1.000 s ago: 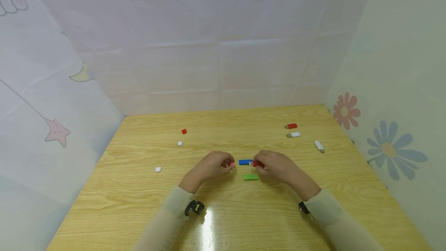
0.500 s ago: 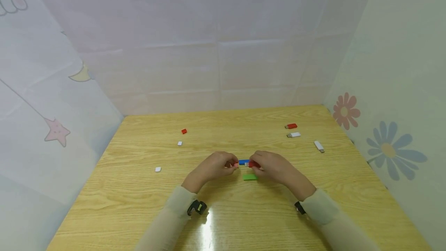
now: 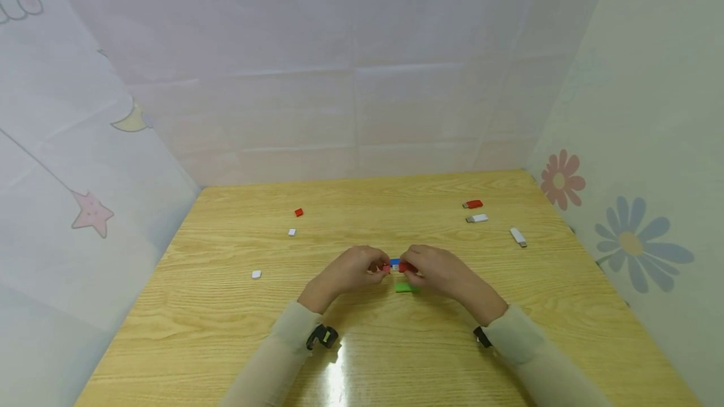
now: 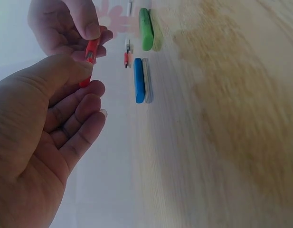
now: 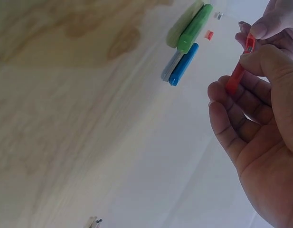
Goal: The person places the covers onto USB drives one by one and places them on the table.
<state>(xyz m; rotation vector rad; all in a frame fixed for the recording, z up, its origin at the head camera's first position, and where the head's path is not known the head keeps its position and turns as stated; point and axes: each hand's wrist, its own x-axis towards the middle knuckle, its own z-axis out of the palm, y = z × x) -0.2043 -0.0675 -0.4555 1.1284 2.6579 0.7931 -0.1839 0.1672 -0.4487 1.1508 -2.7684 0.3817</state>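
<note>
My left hand [image 3: 351, 270] pinches a small red cap [image 4: 85, 81] between thumb and fingers, above the middle of the table. Facing it, my right hand [image 3: 441, 271] pinches a red USB stick [image 5: 235, 80] by its body, its metal plug [image 3: 395, 267] pointing left at the cap. Plug and cap are close together; I cannot tell whether the tip is inside. Just behind the fingertips lies a blue USB stick [image 4: 139, 80], partly hidden in the head view. A green USB stick [image 3: 405, 287] lies nearer to me, below the right fingers.
On the left lie a loose red cap [image 3: 298, 212], a white cap [image 3: 291, 232] and another white cap [image 3: 256, 274]. Uncapped on the right are a red USB stick [image 3: 472, 204], a white one and another white USB stick [image 3: 517, 237]. Walls border the wooden table [image 3: 186, 331].
Both hands have come closer together, the left moving right with the red cap and the right moving left with the red USB stick. The gap between cap and plug has closed up.
</note>
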